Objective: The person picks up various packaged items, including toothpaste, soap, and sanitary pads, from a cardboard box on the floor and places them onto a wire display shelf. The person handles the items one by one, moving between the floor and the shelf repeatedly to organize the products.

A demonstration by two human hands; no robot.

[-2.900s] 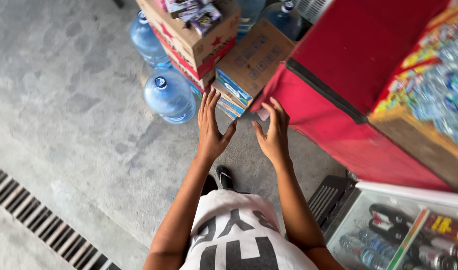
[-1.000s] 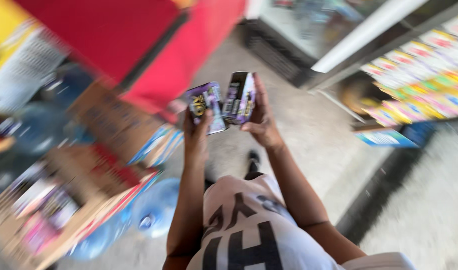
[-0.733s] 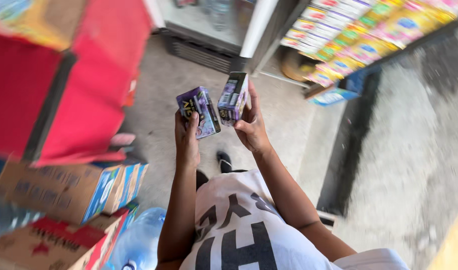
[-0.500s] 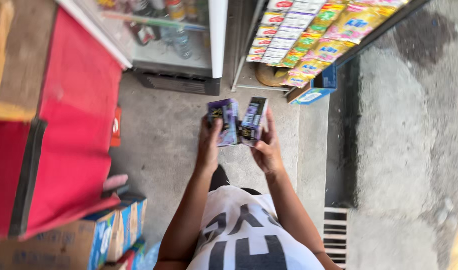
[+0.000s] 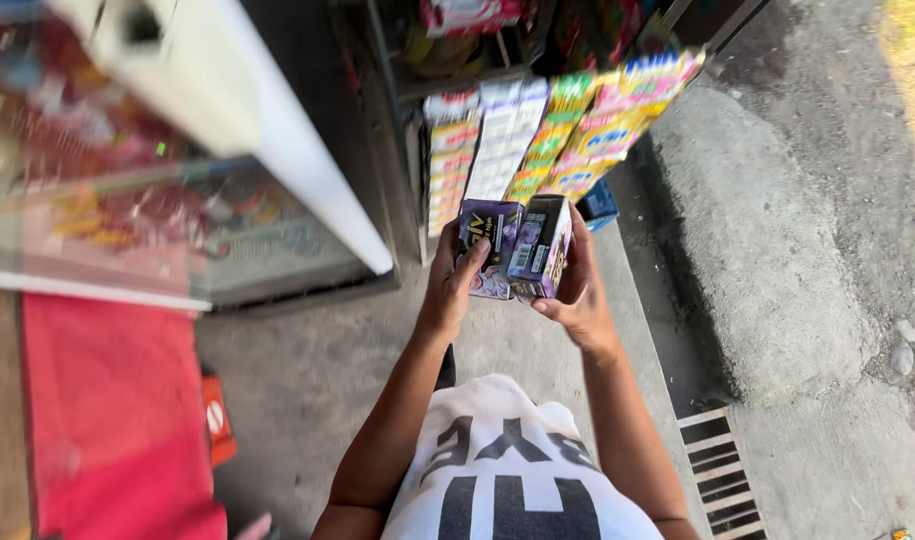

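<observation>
Head view: left hand (image 5: 455, 285) grips a purple carton (image 5: 489, 248), right hand (image 5: 575, 295) a second carton (image 5: 539, 248).

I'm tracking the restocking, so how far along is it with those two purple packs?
Done: both packs are already picked up and carried to the display. In hand: the left hand grips one purple pack and the right hand grips the other purple pack, held side by side just in front of the rack of hanging sachet strips. Left: neither pack is set on the rack yet.

Glass-door cooler (image 5: 157, 200) stands left of the packet rack (image 5: 537, 140).
</observation>
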